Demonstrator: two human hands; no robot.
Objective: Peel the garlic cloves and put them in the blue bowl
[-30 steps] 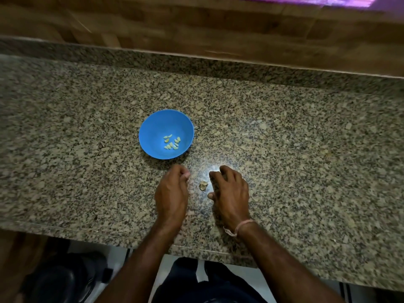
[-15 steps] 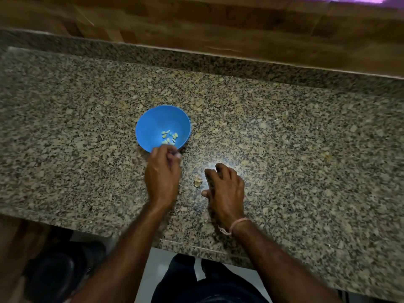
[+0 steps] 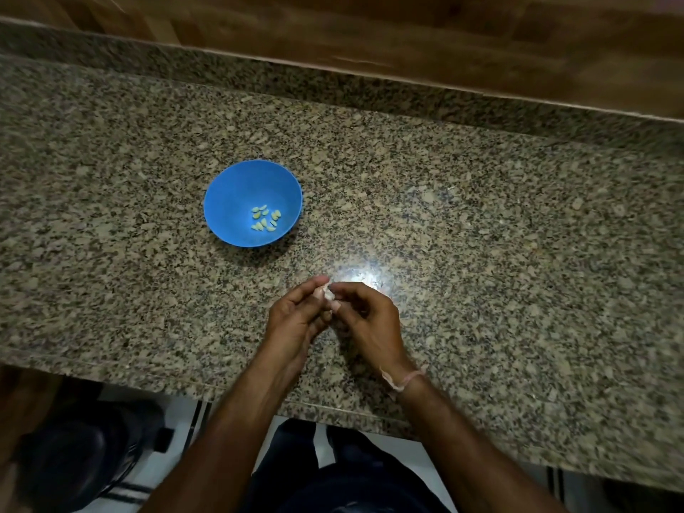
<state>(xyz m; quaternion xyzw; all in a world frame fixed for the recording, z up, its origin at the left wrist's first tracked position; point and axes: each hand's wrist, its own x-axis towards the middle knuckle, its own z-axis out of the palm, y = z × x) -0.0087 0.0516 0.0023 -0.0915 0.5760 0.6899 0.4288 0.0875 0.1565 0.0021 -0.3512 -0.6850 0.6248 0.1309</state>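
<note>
A: Layout of worktop (image 3: 481,235) and blue bowl (image 3: 229,194)?
B: Bowl stands on the worktop, up and left of both hands; peeled cloves (image 3: 264,218) lie inside.
A: Grip state?
B: Left hand (image 3: 296,320) and right hand (image 3: 370,320) both pinch one garlic clove (image 3: 326,292) at the fingertips; left hand is nearer the bowl; clove axis cannot be determined.

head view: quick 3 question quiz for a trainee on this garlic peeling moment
1. Pick one. The garlic clove is pinched by: A) the left hand alone, B) the right hand alone, C) both hands.
2. Short answer. Where do the peeled cloves lie?
3. True or false. The blue bowl touches a hand.

Key: 1 C. 2 In the blue bowl. 3 False, it stands apart from both hands.
</note>
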